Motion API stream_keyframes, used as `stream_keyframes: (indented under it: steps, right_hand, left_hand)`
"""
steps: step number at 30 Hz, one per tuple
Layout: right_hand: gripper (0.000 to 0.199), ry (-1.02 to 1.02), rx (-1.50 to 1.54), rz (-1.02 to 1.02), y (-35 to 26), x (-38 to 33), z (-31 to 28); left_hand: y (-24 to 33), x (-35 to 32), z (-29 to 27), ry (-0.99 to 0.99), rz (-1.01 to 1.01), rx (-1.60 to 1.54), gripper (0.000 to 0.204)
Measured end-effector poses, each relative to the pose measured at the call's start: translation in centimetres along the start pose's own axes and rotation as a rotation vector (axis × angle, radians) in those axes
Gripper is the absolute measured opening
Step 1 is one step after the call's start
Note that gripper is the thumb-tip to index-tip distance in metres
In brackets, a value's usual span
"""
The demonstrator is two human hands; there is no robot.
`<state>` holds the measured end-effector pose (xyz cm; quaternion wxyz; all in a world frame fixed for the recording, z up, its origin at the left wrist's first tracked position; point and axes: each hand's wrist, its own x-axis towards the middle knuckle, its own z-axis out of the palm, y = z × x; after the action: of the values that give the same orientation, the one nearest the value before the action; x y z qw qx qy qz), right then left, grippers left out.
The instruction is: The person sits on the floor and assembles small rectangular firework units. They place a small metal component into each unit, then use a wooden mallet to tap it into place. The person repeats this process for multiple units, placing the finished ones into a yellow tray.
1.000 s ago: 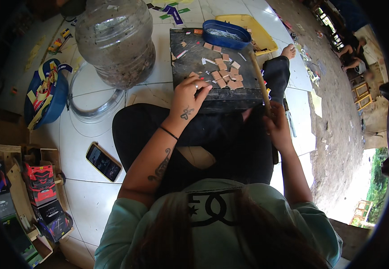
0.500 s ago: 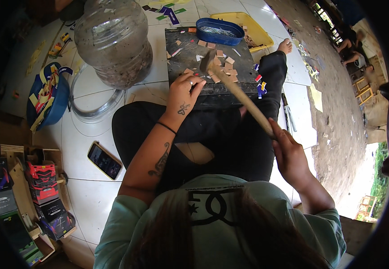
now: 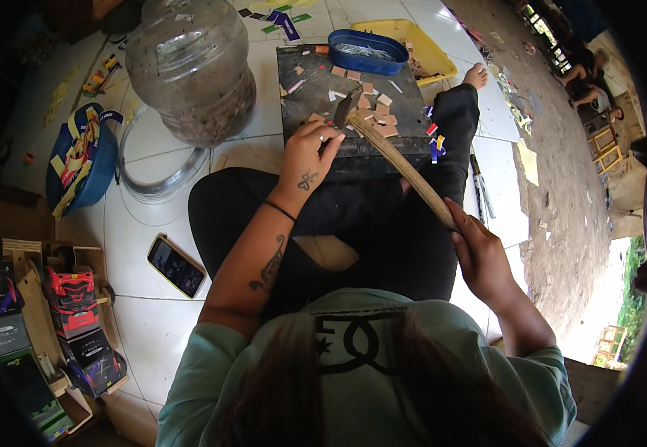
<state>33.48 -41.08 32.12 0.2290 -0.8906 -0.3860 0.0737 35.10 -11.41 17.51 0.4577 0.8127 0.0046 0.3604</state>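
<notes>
Hammer (image 3: 383,145) head sits down on the dark work block (image 3: 316,78), right by the left hand (image 3: 307,153), whose fingertips pinch something small I can't make out. Right hand (image 3: 480,257) is wrapped tight around the wooden handle. Plenty of small tan squares (image 3: 379,119) lie loose on the block, so lots left.

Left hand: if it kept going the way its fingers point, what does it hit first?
Probably the dark metal hammer head, just beyond the left hand on the dark work block; depth is unclear, and small tan chips lie there too.

Hammer (image 3: 401,160) head now down on the block (image 3: 353,104) beside the left hand (image 3: 307,153).
</notes>
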Motion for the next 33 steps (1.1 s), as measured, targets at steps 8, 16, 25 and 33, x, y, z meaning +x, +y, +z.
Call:
stream_keyframes:
  steps: [8, 16, 25, 33]
  right_hand:
    - [0.049, -0.02, 0.048, 0.061, 0.2, 0.1, 0.1]
    - [0.047, 0.04, 0.109, 0.06, 0.7, 0.0, 0.7]
    - [0.043, 0.085, 0.347, 0.156, 1.9, 0.2, 0.9]
    - [0.044, 0.099, 0.424, 0.19, 3.6, 0.9, 2.4]
  left_hand:
    - [-0.2, 0.1, 0.0, 0.012, 0.027, 0.013, 0.008]
    - [-0.2, -0.1, 0.0, 0.002, 0.023, 0.007, 0.008]
    - [0.8, 0.5, -0.2, 0.073, 0.047, 0.054, 0.01]
    - [1.0, 1.7, -2.2, -0.182, 0.179, 0.622, 0.018]
